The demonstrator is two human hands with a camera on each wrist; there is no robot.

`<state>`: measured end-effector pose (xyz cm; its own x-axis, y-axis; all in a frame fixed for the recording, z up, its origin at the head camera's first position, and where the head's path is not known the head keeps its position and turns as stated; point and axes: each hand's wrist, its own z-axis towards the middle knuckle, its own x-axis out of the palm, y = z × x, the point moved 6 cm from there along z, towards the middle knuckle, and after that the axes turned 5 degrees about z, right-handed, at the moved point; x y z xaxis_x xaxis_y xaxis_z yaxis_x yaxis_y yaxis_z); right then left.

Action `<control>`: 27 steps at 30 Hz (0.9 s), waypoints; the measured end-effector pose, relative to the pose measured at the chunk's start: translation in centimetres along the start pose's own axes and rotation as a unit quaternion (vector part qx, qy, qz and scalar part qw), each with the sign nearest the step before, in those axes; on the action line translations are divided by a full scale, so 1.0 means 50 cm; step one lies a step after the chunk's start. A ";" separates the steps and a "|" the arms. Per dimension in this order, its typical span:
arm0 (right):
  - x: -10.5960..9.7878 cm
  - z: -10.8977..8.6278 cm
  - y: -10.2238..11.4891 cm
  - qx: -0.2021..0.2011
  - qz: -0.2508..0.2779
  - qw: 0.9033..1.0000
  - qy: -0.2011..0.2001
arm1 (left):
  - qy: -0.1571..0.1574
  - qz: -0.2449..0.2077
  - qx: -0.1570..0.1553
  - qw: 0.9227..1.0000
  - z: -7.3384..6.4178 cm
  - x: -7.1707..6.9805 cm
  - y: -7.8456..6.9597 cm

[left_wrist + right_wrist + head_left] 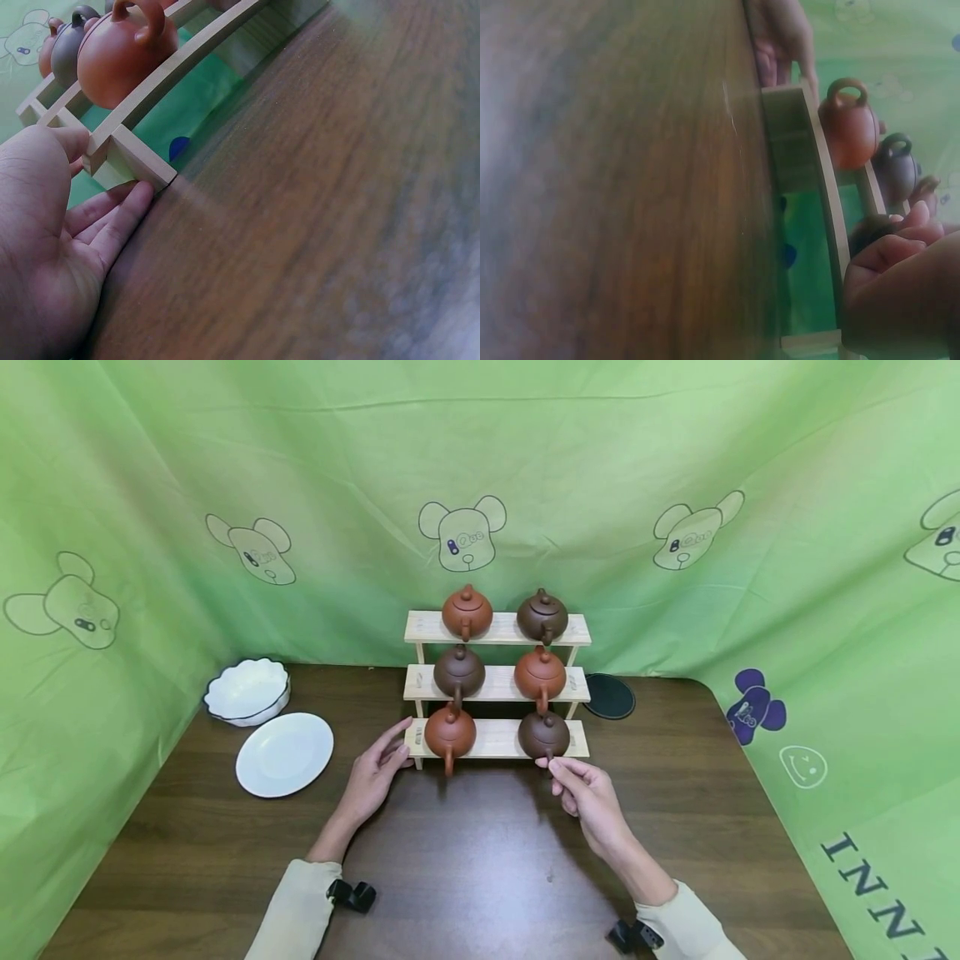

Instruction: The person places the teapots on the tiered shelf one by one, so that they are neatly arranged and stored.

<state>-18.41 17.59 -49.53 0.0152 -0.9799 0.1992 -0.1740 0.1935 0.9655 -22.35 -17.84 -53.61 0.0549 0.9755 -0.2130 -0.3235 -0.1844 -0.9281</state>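
Observation:
A three-step wooden rack [497, 739] bears several small round teapots, two on each step. My right hand [592, 802] pinches the handle of the dark brown teapot [543, 735] at the right of the lowest step, and hides most of that pot in the right wrist view. At the rack's left end, my left hand [372, 777] touches the lowest step with extended fingers; in the left wrist view its fingertips [139, 196] rest against the end leg [142, 159]. Close by that hand, a reddish-orange teapot [450, 732] sits with its handle toward me.
On the middle step are a dark teapot [459, 672] and an orange teapot [540, 674]; the top step holds another orange one [467, 612] and dark one [542, 616]. Left stand a scalloped white bowl [247, 689] and white plate [285, 755]. A black round mat [610, 697] lies right.

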 end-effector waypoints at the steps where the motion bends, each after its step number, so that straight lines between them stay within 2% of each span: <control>1: -0.001 0.000 0.000 0.001 -0.001 1.000 0.000 | 0.002 -0.006 0.005 1.000 0.001 -0.001 0.007; 11: -0.014 -0.001 0.006 -0.014 0.011 1.000 -0.013 | -0.007 0.010 0.002 1.000 -0.003 -0.001 -0.013; 16: -0.040 -0.003 0.016 -0.020 -0.020 0.999 -0.039 | -0.011 0.010 0.004 1.000 -0.009 0.002 -0.020; 19: -0.061 -0.003 0.030 -0.033 -0.054 0.997 -0.049 | -0.023 0.011 -0.029 0.999 -0.013 0.004 -0.031; 22: -0.085 -0.001 0.046 -0.043 -0.099 0.993 -0.054 | -0.038 0.032 -0.042 0.998 -0.016 0.000 -0.050; 24: -0.101 -0.001 0.057 -0.048 -0.143 0.987 -0.054 | -0.047 0.055 -0.028 0.997 -0.019 -0.009 -0.056; 25: -0.108 -0.001 0.063 -0.051 -0.171 0.983 -0.053 | -0.055 0.075 -0.009 0.996 -0.020 -0.016 -0.057; 27: -0.120 0.000 0.078 -0.069 -0.231 0.969 -0.053 | -0.065 0.116 0.013 0.991 -0.024 -0.031 -0.063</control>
<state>-19.17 24.22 -46.96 -0.0434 -0.9617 -0.2705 -0.0393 -0.2689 0.9624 -20.29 -18.91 -50.74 -0.1455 0.9146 -0.3773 -0.3374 -0.4044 -0.8501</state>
